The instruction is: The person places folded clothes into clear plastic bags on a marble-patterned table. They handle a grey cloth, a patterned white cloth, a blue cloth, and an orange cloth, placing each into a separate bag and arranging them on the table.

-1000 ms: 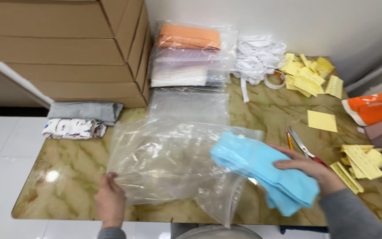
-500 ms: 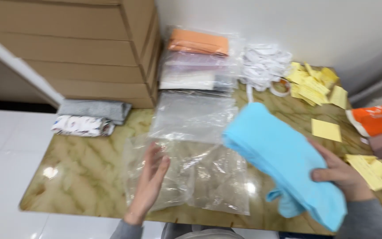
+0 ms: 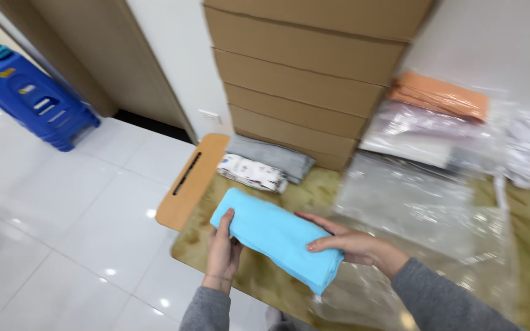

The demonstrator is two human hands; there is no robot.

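Marble-look table [image 3: 289, 196] under everything, glossy white tile floor [image 3: 81, 220] off to the side, cardboard boxes [image 3: 302, 73] stacked against the wall. Main thing is a folded light blue cloth [image 3: 277, 236], held just over the near corner of the table, between both hands. Left hand [image 3: 222, 251] cups the near end, fingers curled up and pressed against the fold. Right hand [image 3: 348, 242] lies flatter along the far edge, fingers together, thumb tucked under so it's pinching the fabric. If you ask me, the trick here is keeping both ends squeezed evenly so the fold doesn't slide apart, and keeping the bundle level, since the right end droops a little. Just to the right sit clear plastic bags [image 3: 418, 208], crinkly and overlapping, one partly under the right wrist. Behind the cloth, a folded grey garment [image 3: 271, 156] and a white patterned one [image 3: 253, 173] sit touching each other at the foot of the boxes. Further back there's an orange folded piece [image 3: 440, 95] in plastic, and a blue plastic stool thing [image 3: 29, 101] over on the floor.
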